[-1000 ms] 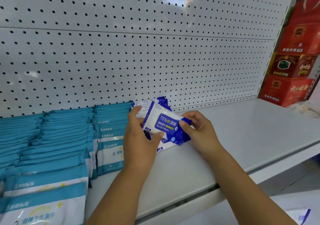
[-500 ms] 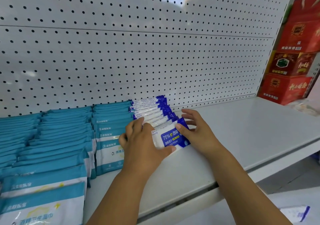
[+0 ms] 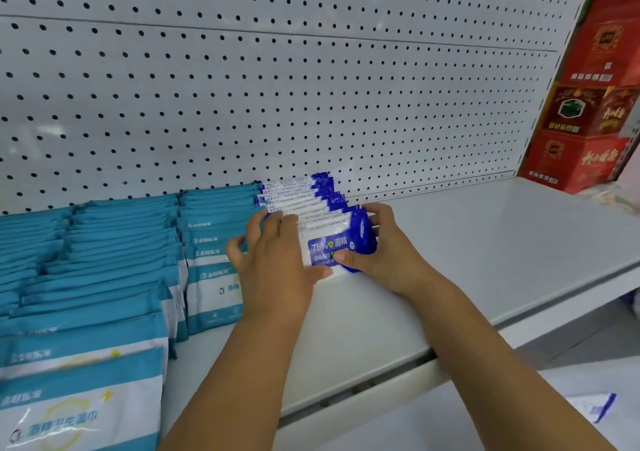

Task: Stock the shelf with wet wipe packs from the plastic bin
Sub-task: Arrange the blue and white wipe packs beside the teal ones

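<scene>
a: ok what's going on here, biggest stuff first?

b: the white pegboard (image 3: pixel 311 86) is taking up the whole back, and the pale grey shelf (image 3: pixel 485 242) is running along under it. teal packs (image 3: pixel 121 249) are filling the left part of the shelf in tight rows, standing on edge and leaning back. red boxes (image 3: pixel 588 121) are sitting stacked past the right end of the pegboard.

a: and the wipes for the task?

b: the blue wipe packs (image 3: pixel 304 201) are standing in one row on the shelf, right beside the teal ones, running from near the pegboard toward the front edge.

a: hands?

b: both are squeezing that row. the left hand (image 3: pixel 277 270) is lying over its near left side, fingers curling over the tops, thumb pressing low on the front pack (image 3: pixel 341 242). the right hand (image 3: pixel 384 253) is gripping the right side, thumb on the front pack's face, fingers wrapping round the blue edge.

a: anything else?

b: a spare pack (image 3: pixel 592 407) is poking into the bottom right corner, below the shelf. can't tell what it's lying in.
</scene>
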`<state>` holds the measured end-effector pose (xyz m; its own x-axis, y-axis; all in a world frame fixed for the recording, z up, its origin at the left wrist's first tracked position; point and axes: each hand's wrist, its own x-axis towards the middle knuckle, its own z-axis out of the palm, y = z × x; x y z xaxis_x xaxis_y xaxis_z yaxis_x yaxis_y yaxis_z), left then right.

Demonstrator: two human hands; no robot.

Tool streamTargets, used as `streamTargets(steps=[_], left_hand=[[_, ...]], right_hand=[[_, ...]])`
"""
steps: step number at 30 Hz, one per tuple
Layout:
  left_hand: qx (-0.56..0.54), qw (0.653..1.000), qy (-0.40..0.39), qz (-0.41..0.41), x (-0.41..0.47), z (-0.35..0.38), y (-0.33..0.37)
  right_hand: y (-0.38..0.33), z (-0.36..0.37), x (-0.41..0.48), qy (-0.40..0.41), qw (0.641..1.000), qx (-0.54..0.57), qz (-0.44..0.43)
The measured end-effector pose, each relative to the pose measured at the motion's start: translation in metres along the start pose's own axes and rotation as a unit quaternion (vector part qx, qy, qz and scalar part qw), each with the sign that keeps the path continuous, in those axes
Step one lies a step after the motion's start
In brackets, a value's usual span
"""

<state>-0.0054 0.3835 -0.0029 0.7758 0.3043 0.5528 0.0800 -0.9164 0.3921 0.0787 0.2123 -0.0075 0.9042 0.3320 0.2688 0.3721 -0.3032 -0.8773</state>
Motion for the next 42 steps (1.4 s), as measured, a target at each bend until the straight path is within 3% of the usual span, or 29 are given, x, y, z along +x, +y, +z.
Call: streamTargets(steps=[7,13,19,27,35,39,42], left_hand=[[0.001,0.999,0.036,-0.022,0.009,0.01,-0.004],[-0.023,0.999,-0.002,-0.027,0.002,0.001,-0.009],[0.002,1.0,-0.017,-0.018,-0.005,-0.01,-0.002],[0.032,0.994,-0.017,0.102,-0.03,-0.017,0.038],[-0.069,0.964,-0.048,0.251,-0.108,0.002,0.112],[-0.135,0.94,-0.065,0.308,-0.149,0.026,0.14],[-0.165,0.927,-0.116,0.317,-0.181,0.054,0.157]], right_hand=[[-0.004,0.017,0.017,0.053,0.997,-0.057,-0.027],[-0.003,0.007,0.008,0.025,0.999,-0.046,-0.004],[-0.01,-0.017,-0.01,-0.011,0.989,-0.148,0.003],[-0.014,-0.085,-0.081,-0.032,0.941,-0.335,-0.037],[0.009,-0.165,-0.178,0.034,0.925,-0.377,-0.048],[0.027,-0.199,-0.232,0.07,0.923,-0.377,-0.005],[0.049,-0.221,-0.271,0.081,0.922,-0.371,0.079]])
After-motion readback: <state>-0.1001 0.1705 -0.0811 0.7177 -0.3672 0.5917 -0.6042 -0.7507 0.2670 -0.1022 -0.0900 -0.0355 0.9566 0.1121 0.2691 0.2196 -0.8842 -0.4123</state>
